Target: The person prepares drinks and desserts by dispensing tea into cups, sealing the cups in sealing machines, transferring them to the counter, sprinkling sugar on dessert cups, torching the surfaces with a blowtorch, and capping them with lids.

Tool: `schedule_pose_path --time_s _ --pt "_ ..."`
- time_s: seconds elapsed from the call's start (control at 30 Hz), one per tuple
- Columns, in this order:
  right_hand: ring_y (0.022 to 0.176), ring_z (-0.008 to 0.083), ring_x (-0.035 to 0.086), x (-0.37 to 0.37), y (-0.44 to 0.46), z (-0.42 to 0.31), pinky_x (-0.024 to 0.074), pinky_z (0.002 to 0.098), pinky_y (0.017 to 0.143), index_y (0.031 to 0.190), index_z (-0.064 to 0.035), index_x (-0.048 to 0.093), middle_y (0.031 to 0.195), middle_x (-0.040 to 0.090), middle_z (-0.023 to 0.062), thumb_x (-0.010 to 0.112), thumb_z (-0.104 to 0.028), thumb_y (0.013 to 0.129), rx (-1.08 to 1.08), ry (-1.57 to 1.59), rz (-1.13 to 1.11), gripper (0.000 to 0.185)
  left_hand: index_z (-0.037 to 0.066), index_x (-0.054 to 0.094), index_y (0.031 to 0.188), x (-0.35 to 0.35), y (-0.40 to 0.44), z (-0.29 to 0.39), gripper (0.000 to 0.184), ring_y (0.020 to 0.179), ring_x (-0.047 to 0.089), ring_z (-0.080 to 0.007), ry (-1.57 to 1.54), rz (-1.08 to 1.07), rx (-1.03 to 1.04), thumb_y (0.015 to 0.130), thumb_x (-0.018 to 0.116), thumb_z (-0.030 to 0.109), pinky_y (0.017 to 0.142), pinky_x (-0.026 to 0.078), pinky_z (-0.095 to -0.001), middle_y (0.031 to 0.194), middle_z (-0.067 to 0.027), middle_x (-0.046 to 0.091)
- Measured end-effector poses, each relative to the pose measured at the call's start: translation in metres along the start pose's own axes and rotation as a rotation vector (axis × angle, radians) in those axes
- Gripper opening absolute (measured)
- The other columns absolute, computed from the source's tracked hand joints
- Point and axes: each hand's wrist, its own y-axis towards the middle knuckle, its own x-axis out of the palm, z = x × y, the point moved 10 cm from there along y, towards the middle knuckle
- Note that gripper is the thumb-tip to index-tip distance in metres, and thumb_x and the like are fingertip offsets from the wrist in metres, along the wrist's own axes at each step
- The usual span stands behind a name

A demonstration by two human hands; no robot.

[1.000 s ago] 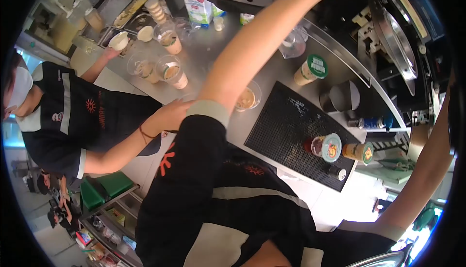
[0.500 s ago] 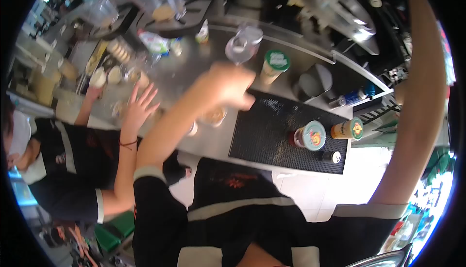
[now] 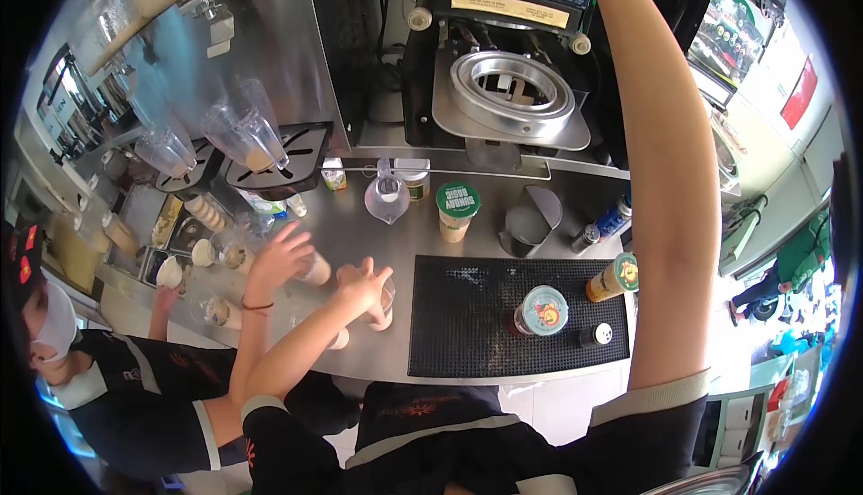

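A brushed-steel counter (image 3: pixel 346 225) carries a black textured rubber mat (image 3: pixel 463 315). The left hand (image 3: pixel 361 286), blurred near the mat's far left corner half a second ago, is now over a clear plastic cup with pale-brown contents (image 3: pixel 386 312), just left of the mat. Its fingers are partly spread and bent at the cup; I cannot tell whether they grip it. The right hand is out of view, its fingers unseen.
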Motion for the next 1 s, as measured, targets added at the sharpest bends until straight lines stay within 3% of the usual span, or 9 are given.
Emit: schedule_pose_path --time_s 0.13,0.3,0.4,0.53,0.57,0.7,0.83,0.93,1.0 --pt "0.114 0.0256 0.042 -0.001 0.002 0.000 0.0248 0.0595 0.093 0.112 -0.0083 0.046 0.116 0.048 0.0111 0.074 -0.044 0.049 -0.016 -0.005 -0.007 0.078 0.019 0.042 0.116 -0.127 -0.095 -0.004 0.082 0.092 0.053 -0.0315 -0.222 0.323 0.134 0.042 0.072 0.035 0.075 0.045 -0.0413 0.104 -0.0156 0.045" --pt "0.112 0.0250 0.044 -0.004 0.002 -0.002 0.0219 0.0623 0.094 0.111 -0.0068 0.047 0.112 0.051 0.0103 0.075 -0.047 0.049 -0.042 -0.041 -0.017 0.078 0.016 0.039 0.125 -0.247 -0.206 -0.017 0.087 0.088 0.053 -0.0293 -0.206 0.447 0.202 0.046 0.070 0.034 0.072 0.045 -0.0334 0.101 -0.0145 0.049" --pt "0.111 0.0250 0.045 -0.005 0.009 0.000 0.0219 0.0624 0.093 0.110 -0.0063 0.048 0.111 0.051 0.0100 0.075 -0.048 0.049 -0.025 -0.058 -0.042 0.079 0.011 0.041 0.125 -0.309 -0.246 -0.013 0.089 0.078 0.055 -0.0221 -0.197 0.527 0.430 0.044 0.072 0.030 0.064 0.047 -0.0287 0.100 -0.0152 0.051" --pt "0.110 0.0248 0.045 -0.001 0.010 0.002 0.0228 0.0624 0.092 0.110 -0.0064 0.048 0.111 0.052 0.0096 0.075 -0.049 0.046 -0.046 -0.039 -0.027 0.082 0.007 0.041 0.123 -0.367 -0.275 -0.013 0.086 0.070 0.054 -0.0144 -0.175 0.549 0.237 0.045 0.070 0.026 0.062 0.044 -0.0254 0.098 -0.0095 0.051" --pt "0.110 0.0247 0.045 -0.002 0.010 0.002 0.0231 0.0623 0.092 0.110 -0.0066 0.048 0.111 0.051 0.0095 0.075 -0.050 0.046 -0.049 -0.037 -0.021 0.082 0.003 0.044 0.119 -0.379 -0.271 -0.010 0.072 0.077 0.057 -0.0188 -0.134 0.489 0.160 0.055 0.067 0.025 0.067 0.044 -0.0284 0.093 -0.0117 0.057" --pt "0.109 0.0239 0.046 -0.002 0.012 0.003 0.0244 0.0624 0.091 0.109 -0.0085 0.049 0.110 0.052 0.0090 0.074 -0.050 0.049 -0.078 -0.021 0.060 0.078 -0.004 0.029 0.128 -0.399 -0.283 0.003 0.083 0.093 0.054 -0.0192 -0.275 0.403 0.326 0.061 0.069 0.027 0.077 0.041 -0.0283 0.095 -0.0127 0.060" --pt "0.108 0.0230 0.045 0.004 0.016 0.009 0.0263 0.0623 0.090 0.104 -0.0118 0.048 0.105 0.051 0.0053 0.070 -0.034 0.057 -0.083 -0.020 0.103 0.057 -0.004 0.034 0.125 -0.446 -0.247 -0.011 0.078 0.095 0.052 -0.0172 -0.283 0.594 0.427 0.062 0.070 0.027 0.080 0.038 -0.0260 0.098 -0.0136 0.058" --pt "0.105 0.0224 0.046 0.008 0.019 0.011 0.0284 0.0609 0.089 0.101 -0.0122 0.048 0.101 0.052 0.0051 0.069 -0.035 0.059 -0.121 -0.032 0.174 0.052 -0.005 0.038 0.120 -0.451 -0.248 0.005 0.075 0.095 0.051 -0.0151 -0.225 0.619 0.431 0.061 0.072 0.027 0.079 0.038 -0.0255 0.102 -0.0133 0.055" --pt "0.105 0.0221 0.046 0.013 0.021 0.013 0.0288 0.0605 0.089 0.101 -0.0124 0.048 0.101 0.052 0.0049 0.070 -0.036 0.059 -0.114 -0.010 0.200 0.054 0.003 0.043 0.119 -0.451 -0.231 0.002 0.058 0.102 0.049 -0.0183 -0.268 0.646 0.415 0.069 0.066 0.022 0.083 0.039 -0.0281 0.111 -0.0108 0.052"
